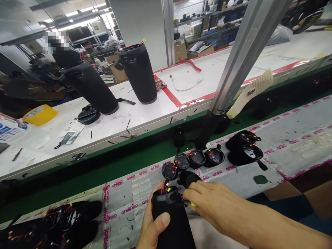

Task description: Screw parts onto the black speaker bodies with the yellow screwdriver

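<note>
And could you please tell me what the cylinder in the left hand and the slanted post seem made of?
The cylinder: probably matte black fabric, as its side shows little shine; its collar looks like smoother plastic, faintly glossy. The slanted post: likely bare aluminium, silvery with lengthwise grooves and bright streaks.

left hand [151, 232] grips black cylinder [173, 221] | right hand [203, 197] holds yellow item [193, 204] near rim | round black caps [197, 158] beyond

On far counter [106, 129], from left to right: tape [40, 115], cap [89, 115], two tubes [141, 76], cable [183, 90]. On near counter [120, 197], behind held tube [175, 221]: four caps [197, 158], left of two more tubes [235, 157].
</note>
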Demonstrator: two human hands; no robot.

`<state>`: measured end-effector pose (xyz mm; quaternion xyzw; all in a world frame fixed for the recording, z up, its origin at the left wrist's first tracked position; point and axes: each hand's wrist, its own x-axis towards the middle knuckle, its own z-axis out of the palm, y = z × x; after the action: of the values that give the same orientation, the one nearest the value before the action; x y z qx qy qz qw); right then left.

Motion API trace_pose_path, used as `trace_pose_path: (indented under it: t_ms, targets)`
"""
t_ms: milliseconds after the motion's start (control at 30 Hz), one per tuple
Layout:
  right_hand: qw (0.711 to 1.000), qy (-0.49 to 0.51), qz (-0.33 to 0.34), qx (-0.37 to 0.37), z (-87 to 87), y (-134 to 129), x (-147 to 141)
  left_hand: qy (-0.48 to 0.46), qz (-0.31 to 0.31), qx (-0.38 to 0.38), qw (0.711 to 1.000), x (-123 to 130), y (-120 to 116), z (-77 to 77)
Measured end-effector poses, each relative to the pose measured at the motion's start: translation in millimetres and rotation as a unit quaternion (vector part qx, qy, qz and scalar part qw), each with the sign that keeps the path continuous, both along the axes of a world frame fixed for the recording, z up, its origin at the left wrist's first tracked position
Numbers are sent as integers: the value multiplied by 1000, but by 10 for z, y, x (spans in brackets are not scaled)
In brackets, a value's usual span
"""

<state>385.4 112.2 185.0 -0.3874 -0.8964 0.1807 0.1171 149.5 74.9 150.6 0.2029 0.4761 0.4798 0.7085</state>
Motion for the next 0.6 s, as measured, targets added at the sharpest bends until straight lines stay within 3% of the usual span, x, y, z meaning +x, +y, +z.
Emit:
trace_pose_path:
  t_ms: [167, 600]
  targets:
    - [994, -45, -5, 99, -49, 73, -136, 17, -17, 1, 1000, -1, 0, 21]
    - [992, -30, -5, 123, -57, 63, -173, -5, -16, 20, 1000, 32, -19, 52]
